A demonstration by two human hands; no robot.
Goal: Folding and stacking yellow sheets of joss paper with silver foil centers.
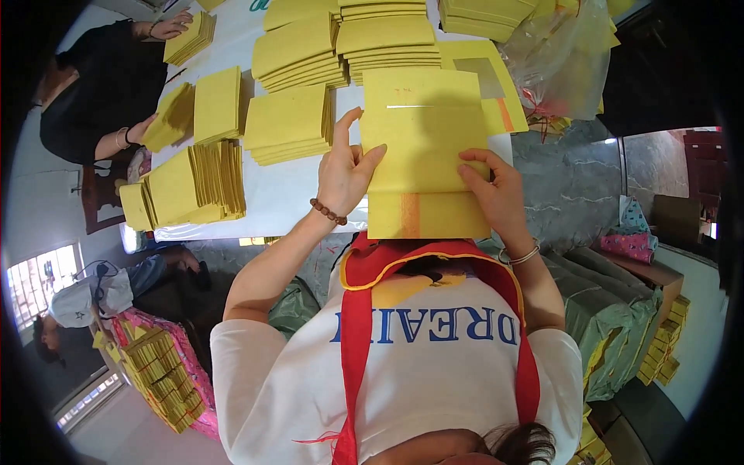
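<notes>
A creased yellow paper sheet is spread in front of me at the table's near edge. It has a narrow slit near its far end and an orange patch near its close end. My left hand is at its left edge, thumb on top, index finger stretched upward beside the paper; the remaining fingers are mostly hidden. On the opposite edge my right hand grips the sheet, thumb and forefinger over its face. Behind it lies another yellow sheet with a greyish panel and an orange strip.
Stacks of folded yellow paper cover the white table. At the far left another person's hand touches a yellow stack. A clear plastic bag stands at the far right; green wrapped bundles sit beside me at right.
</notes>
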